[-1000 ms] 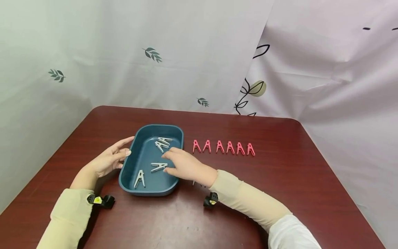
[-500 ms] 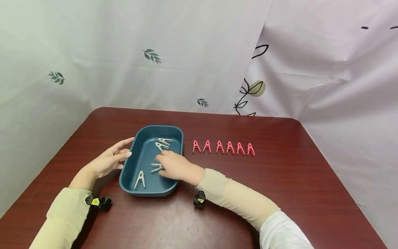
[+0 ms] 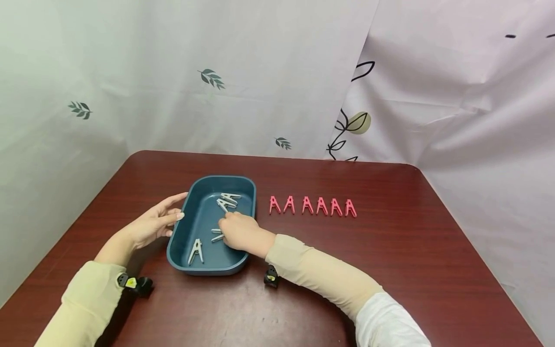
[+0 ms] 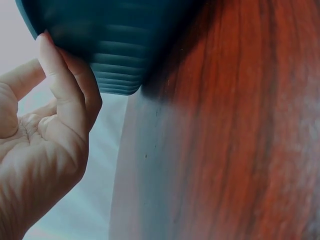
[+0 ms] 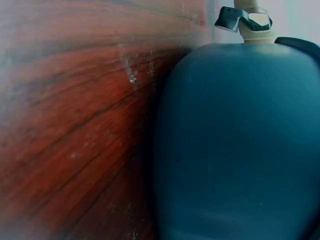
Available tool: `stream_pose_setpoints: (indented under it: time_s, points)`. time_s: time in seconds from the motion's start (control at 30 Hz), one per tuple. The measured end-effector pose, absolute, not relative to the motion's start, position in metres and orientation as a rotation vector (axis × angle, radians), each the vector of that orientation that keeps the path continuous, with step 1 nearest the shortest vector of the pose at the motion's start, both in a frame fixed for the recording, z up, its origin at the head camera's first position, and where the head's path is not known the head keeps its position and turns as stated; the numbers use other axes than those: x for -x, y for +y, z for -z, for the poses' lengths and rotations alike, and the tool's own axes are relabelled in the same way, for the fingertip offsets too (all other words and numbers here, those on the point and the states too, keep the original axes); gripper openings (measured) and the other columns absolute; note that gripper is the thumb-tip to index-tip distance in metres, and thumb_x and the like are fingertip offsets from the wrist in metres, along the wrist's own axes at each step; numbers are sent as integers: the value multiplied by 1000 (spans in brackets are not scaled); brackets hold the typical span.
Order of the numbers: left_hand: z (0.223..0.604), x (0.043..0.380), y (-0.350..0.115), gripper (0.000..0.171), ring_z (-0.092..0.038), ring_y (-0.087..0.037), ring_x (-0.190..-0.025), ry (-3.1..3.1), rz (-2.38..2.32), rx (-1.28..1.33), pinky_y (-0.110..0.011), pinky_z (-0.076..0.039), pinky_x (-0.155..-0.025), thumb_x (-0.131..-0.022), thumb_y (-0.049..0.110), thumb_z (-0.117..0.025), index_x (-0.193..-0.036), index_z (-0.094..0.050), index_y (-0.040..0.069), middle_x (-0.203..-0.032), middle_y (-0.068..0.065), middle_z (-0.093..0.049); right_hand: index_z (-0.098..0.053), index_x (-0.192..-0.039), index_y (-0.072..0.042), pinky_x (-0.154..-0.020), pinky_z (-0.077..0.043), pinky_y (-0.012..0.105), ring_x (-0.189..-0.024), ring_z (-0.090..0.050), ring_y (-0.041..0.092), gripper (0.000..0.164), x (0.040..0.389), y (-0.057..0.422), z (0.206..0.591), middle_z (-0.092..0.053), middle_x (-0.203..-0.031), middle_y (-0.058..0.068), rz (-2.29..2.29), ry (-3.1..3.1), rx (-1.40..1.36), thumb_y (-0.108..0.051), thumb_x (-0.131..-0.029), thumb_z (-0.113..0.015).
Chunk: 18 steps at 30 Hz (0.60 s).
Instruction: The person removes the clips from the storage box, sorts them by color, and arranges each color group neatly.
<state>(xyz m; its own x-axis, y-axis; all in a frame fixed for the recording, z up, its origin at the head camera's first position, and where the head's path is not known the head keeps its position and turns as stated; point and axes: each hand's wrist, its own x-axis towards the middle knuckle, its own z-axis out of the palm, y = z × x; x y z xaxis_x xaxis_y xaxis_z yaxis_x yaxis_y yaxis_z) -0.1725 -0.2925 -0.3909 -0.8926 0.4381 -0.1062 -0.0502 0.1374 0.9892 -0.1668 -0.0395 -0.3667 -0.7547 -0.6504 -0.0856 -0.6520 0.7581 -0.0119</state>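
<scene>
A dark blue plastic bin sits left of centre on the table, with several grey-white clothespins inside. My left hand grips its left side, thumb tip over the rim and fingers against the outer wall. In the left wrist view, the fingers touch the ribbed wall. My right hand reaches over the right rim and pinches the head of a grey clothespin; only its legs show. Another clothespin lies near the front. Two more, including an angled clothespin, overlap at the back.
Several pink clothespins stand in a row on the dark red table, right of the bin. Behind the table hangs a white curtain with leaf prints. The right wrist view shows mostly the bin's outer wall.
My right hand has moved left and down into the bin, its fingers closing over the clothespin's head. The left hand has stayed on the rim. The pink row has not moved.
</scene>
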Motion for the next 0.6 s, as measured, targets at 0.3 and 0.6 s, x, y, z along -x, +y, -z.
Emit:
stream_pose_setpoints:
  time_s: [0.3,0.6]
  points:
    - [390,173,-293,62,-67,-11,-84,2039,-1800,-405,-28,-57,-65,-100,9,-46,-151,-11,11,-101,1,-65,-71,-101,-23,-66,-53,34,-87,-61,16,23,169,-44,373,-64,-101,0,-147,2863,1037,-17,-97,-49]
    - [390,175,-294,62,-67,-12,-84,1997,-1824,-414,-28,-57,-65,-100,8,-46,-151,-12,12,-102,0,-65,-66,-89,-22,-58,-49,31,-76,-60,11,12,173,-41,371,-66,-87,-4,-11,2851,1052,-21,-95,-55]
